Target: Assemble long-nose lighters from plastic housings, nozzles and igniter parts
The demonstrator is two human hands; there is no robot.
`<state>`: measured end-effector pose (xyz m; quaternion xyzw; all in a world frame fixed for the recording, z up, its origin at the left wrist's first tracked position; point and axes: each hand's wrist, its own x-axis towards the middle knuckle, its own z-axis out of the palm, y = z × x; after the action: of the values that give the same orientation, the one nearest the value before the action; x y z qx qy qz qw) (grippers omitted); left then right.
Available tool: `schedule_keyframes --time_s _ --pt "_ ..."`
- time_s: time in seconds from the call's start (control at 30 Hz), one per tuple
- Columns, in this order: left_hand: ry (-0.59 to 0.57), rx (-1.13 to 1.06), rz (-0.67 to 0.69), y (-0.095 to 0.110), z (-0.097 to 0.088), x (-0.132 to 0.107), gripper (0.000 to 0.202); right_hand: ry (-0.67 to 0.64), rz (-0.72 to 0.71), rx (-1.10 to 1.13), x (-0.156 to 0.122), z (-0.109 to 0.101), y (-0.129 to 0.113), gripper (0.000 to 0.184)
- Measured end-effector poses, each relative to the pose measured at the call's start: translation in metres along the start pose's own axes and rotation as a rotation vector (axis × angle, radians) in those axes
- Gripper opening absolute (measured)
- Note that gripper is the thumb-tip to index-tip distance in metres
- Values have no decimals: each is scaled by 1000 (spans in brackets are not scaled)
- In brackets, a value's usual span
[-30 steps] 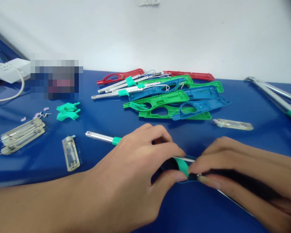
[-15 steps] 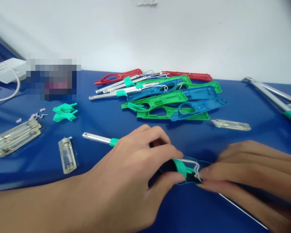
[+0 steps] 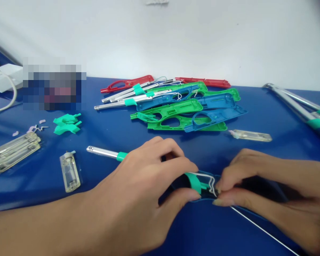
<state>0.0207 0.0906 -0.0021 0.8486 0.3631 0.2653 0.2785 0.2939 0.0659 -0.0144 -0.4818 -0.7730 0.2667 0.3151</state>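
far to the left of the dark blue plastic handle shell [image 3: 204,179] lie clear plastic tanks [image 3: 14,153] side by side, with thin turquoise plastic pieces [image 3: 67,124] past them and a lone clear plastic tank [image 3: 70,174] nearer to it; none blocks the work. closer on the shell's left, a shiny silver metal tube with a turquoise collar [image 3: 104,153] points away from it and runs under the left hand [image 3: 146,185], which covers any joint. that hand bridges the shell, thumb and index finger clamping it about a curved turquoise plastic trigger [image 3: 195,183]. the shell looks light and fairly stiff, its smooth walls perhaps a little slippery, so the long sides seem the best hold. behind it sits a pile of red, green and blue plastic handle halves [image 3: 180,107], near but not touching the fingers. toward the shell's right part bends a thin white wire [image 3: 210,184], floppy and probably easy to tug loose; the right hand [image 3: 256,185] pinches its end, hiding what it meets. right of the shell and behind lies a slim clear plastic tank [image 3: 252,136], then large silver tubes with turquoise bands [image 3: 293,103], out of the way.
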Motion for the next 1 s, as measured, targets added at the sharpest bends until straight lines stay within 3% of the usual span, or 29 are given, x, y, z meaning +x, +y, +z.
schedule_keyframes --time_s 0.2,0.43,0.7,1.0 --pt "0 5 0 -1 1 2 12 25 0 -70 2 4 0 43" --pt "0 19 7 -3 1 -1 13 19 -42 -190 2 9 3 43" --pt "-35 19 9 -2 1 -1 15 -79 34 -57 0 2 9 38" --pt "-55 -7 -21 0 -1 0 17 -108 61 -81 0 -3 0 39"
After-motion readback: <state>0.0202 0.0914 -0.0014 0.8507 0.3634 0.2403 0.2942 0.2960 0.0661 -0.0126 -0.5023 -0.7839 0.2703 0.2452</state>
